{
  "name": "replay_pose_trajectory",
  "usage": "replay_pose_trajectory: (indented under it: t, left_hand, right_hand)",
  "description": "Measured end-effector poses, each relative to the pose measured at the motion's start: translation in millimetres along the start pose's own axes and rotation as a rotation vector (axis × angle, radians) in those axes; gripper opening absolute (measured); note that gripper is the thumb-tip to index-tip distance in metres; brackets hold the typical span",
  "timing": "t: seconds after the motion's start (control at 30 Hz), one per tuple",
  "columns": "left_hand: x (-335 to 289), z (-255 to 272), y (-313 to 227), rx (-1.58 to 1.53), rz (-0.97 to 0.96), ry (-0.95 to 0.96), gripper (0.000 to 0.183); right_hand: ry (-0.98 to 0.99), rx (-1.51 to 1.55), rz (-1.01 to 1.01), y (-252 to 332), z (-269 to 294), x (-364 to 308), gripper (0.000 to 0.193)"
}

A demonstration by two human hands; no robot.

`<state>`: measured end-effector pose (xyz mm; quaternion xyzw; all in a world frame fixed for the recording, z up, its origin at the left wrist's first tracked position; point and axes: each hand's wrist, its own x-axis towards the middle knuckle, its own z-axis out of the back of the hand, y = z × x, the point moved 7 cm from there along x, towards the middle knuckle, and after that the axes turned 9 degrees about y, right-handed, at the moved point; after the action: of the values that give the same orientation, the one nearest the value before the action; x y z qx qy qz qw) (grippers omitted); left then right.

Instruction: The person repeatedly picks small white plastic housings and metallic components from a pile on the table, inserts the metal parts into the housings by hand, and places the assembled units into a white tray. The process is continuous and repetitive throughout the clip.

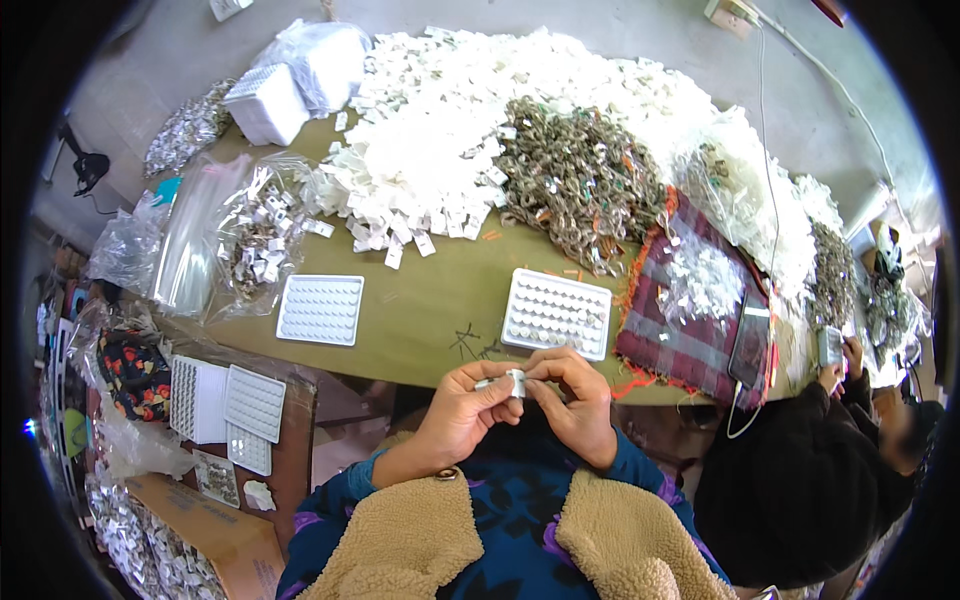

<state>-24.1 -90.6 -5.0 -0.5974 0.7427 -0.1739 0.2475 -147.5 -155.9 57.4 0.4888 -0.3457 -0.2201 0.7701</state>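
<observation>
At the table's near edge, my left hand (466, 412) pinches a small white plastic piece (517, 383) between thumb and fingers. My right hand (578, 402) is closed at the piece's right side, its thumb and fingertips pressed together there. Any smaller part between the right fingertips is too small to make out. Just beyond the hands lies a white tray (552, 349) with rows of small round parts in it. Farther left is another white tray (316, 341) with rows of round pockets. Several thin dark strips (466, 342) lie left of the nearer tray.
A large heap of white plastic pieces (430, 130) covers the table's back, beside a brownish metallic heap (580, 180). A plaid cloth (640, 335) with a phone (748, 345) lies right. Clear bags (190, 245) and stacked trays (200, 400) are left. A person in black (800, 490) works at right.
</observation>
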Motion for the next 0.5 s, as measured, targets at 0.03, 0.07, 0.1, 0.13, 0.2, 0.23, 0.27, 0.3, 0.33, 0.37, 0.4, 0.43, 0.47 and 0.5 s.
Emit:
replay_pose_trajectory:
  t: [0.03,0.07,0.1,0.13,0.2,0.23,0.27,0.3,0.33,0.37,0.4,0.43,0.47,0.5]
  left_hand:
    - [1.3,-0.5,2.3,0.005,0.011,-0.009,0.023]
    - [2.3,-0.8,3.6,0.037,0.012,-0.014,0.023]
    - [3.2,-1.2,5.4,0.066,0.016,-0.018,0.023]
    - [4.3,-1.3,7.8,0.088,0.027,-0.029,0.023]
    - [5.8,-2.4,10.2,0.142,0.027,-0.05,0.024]
    - [6.6,-2.7,9.9,0.159,0.028,-0.061,0.024]
    - [8.6,-4.4,8.6,0.138,0.025,-0.038,0.024]
    - [10.5,-5.8,6.4,0.111,0.022,-0.014,0.025]
    - [11.5,-5.4,4.3,0.084,0.035,-0.008,0.025]
    - [12.5,-7.5,-0.6,-0.006,0.006,0.042,0.026]
    - [14.1,-7.6,-5.1,-0.097,-0.009,0.077,0.026]
    - [15.6,-7.3,-9.6,-0.188,-0.026,0.115,0.026]
    - [15.2,-1.7,-15.7,-0.181,-0.036,0.101,0.019]
    - [13.4,4.3,-22.9,-0.18,-0.062,0.09,0.017]
  right_hand:
    - [-0.006,-0.001,-0.002,-2.5,2.0,-0.8,0.014]
    - [-0.023,-0.01,-0.014,-4.9,4.7,-3.3,0.012]
    - [-0.029,-0.016,-0.005,-6.2,5.6,-5.3,0.012]
    - [-0.033,-0.029,-0.013,-7.5,5.9,-7.6,0.012]
    - [-0.052,-0.077,-0.033,-6.7,7.9,-9.7,0.012]
    - [-0.029,-0.078,-0.035,-3.7,8.7,-8.2,0.012]
    - [-0.005,-0.083,-0.035,0.7,10.3,-4.5,0.013]
    - [0.012,-0.079,-0.006,9.0,13.0,0.7,0.013]
    - [0.09,-0.091,-0.038,13.1,14.1,9.3,0.015]
    - [0.15,-0.097,-0.024,20.0,17.4,20.4,0.016]
    - [0.217,-0.124,-0.026,24.9,20.8,34.2,0.017]
    - [0.303,-0.168,-0.09,25.2,22.1,46.8,0.015]
    - [0.372,-0.229,-0.052,28.0,17.5,62.8,0.015]
    - [0.445,-0.307,0.005,29.9,10.0,78.3,0.015]
